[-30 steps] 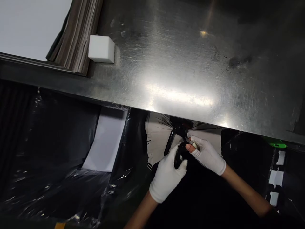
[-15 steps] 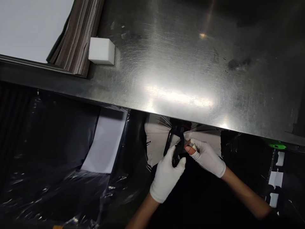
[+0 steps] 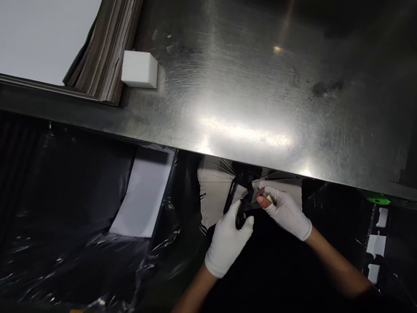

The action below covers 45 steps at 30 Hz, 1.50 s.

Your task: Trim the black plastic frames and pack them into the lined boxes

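Both my hands wear white gloves and work just below the near edge of a steel table (image 3: 247, 104). My left hand (image 3: 228, 239) is closed around a small black object (image 3: 243, 211), perhaps a clip or tool handle. My right hand (image 3: 285, 211) pinches at the same black object from the right, a bare fingertip showing through the glove. Behind the hands lies white fabric (image 3: 213, 191) with dark stripes and small lettering. What the black object is I cannot make out.
On the table stand a white foam block (image 3: 139, 69) and a stack of brown-edged sheets (image 3: 104, 56) with a white top at the far left. Black plastic film (image 3: 65, 208) and a white sheet (image 3: 143, 195) hang below the edge. White tags (image 3: 376, 243) at right.
Hardly anything has changed; my right hand has shifted slightly up and right while both hands keep hold of the black object.
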Each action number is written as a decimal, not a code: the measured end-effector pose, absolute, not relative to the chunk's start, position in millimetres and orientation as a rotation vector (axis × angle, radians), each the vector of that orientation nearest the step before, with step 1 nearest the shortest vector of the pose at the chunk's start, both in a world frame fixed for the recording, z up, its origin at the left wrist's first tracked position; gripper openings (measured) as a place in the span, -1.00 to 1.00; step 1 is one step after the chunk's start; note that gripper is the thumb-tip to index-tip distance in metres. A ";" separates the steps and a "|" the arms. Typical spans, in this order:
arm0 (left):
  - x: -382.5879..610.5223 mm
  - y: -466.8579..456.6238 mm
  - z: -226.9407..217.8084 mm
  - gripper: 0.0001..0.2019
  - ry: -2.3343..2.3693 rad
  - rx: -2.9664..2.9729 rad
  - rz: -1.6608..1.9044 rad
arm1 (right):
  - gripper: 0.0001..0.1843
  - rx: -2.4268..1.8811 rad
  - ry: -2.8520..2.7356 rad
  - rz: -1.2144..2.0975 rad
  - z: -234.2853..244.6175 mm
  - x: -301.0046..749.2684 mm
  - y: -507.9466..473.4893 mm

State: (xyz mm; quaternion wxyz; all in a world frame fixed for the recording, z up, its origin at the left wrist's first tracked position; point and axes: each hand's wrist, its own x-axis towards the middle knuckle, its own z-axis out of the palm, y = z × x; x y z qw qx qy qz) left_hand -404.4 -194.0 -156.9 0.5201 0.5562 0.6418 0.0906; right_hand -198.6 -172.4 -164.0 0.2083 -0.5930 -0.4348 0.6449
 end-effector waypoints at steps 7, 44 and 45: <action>-403.0 -192.7 -156.7 -0.55 1.535 1.375 0.276 | -0.56 -1.655 -1.215 1.723 -167.2 -190.8 -165.8; -403.6 -187.6 -156.5 -0.55 1.536 1.367 0.268 | -0.56 -1.684 -1.213 1.753 -171.0 -194.1 -161.9; -403.1 -187.3 -156.4 -0.55 1.537 1.373 0.272 | -0.56 -1.684 -1.207 1.758 -171.4 -194.3 -162.1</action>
